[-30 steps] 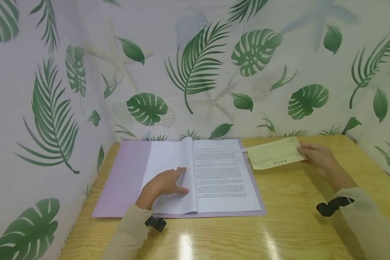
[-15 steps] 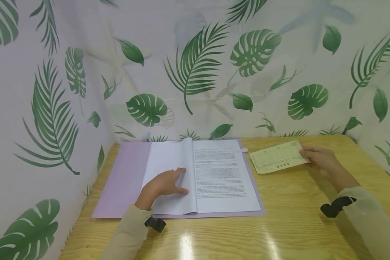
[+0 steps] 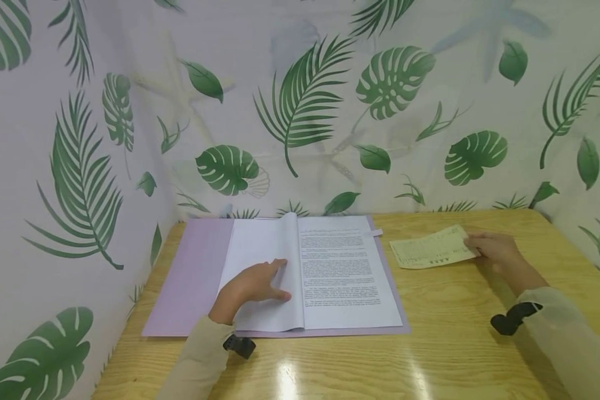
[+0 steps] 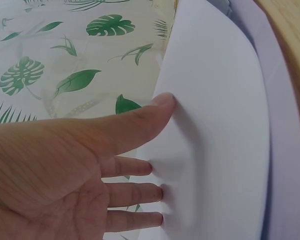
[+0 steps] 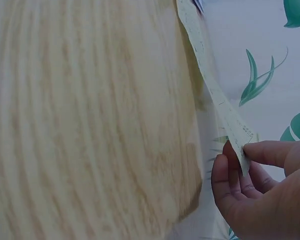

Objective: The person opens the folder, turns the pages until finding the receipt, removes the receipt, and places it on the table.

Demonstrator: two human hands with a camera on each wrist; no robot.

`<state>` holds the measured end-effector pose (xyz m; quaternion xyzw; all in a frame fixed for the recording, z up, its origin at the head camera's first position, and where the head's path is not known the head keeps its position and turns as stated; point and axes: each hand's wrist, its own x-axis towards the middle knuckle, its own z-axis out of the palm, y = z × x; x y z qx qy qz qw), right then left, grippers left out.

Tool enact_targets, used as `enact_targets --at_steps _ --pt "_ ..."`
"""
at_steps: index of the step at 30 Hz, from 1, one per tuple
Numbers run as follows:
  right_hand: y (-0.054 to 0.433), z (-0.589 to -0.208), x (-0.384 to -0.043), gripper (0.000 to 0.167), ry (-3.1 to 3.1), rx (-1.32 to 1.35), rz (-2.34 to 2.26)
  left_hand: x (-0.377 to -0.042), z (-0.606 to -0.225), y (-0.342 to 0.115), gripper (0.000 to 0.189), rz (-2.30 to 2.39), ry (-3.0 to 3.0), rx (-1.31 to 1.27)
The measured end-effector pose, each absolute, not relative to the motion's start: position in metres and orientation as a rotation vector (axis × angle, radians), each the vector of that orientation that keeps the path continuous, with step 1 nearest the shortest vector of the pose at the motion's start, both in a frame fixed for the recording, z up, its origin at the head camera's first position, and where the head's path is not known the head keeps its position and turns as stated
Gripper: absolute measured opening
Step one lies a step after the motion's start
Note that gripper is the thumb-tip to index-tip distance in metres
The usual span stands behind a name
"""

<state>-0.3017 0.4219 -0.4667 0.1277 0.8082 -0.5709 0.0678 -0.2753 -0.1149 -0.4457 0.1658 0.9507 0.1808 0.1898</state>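
Note:
A purple folder (image 3: 190,278) lies spread on the table with a stack of white pages in it. Its right-hand page (image 3: 337,266) is full of printed text, and a small white tab juts from that page's right edge. My left hand (image 3: 252,283) presses the turned-over pages (image 4: 215,125) down near the fold, thumb and fingers spread and their tips on the paper. To the right of the folder, my right hand (image 3: 497,253) pinches the right end of a pale yellow printed slip (image 3: 432,249) between thumb and fingers. The right wrist view shows the slip (image 5: 217,97) nearly edge-on.
The wooden table (image 3: 455,344) reaches back to a white cloth wall (image 3: 330,128) printed with green leaves, which also runs along the left side. Each wrist wears a dark strap with a small camera (image 3: 510,319).
The yellow slip in my right hand has moved right and lower, away from the folder's edge and its white tab. My left hand has stayed in place on the pages.

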Motion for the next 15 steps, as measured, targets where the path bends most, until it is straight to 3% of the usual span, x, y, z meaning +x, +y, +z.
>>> enact_targets --at_steps 2,4,15 --pt "0.4205 -0.4682 -0.3019 0.052 2.503 0.422 -1.648 -0.2750 -0.4459 -0.1148 0.088 0.509 2.672 0.462" --pt "0.4189 -0.4692 -0.3017 0.060 2.548 0.453 -1.600 -0.2749 -0.4464 -0.1148 0.088 0.511 2.674 0.461" --pt "0.4202 -0.4713 -0.2987 0.049 2.629 0.565 -1.476 -0.2749 -0.4461 -0.1145 0.088 0.518 2.672 0.452"
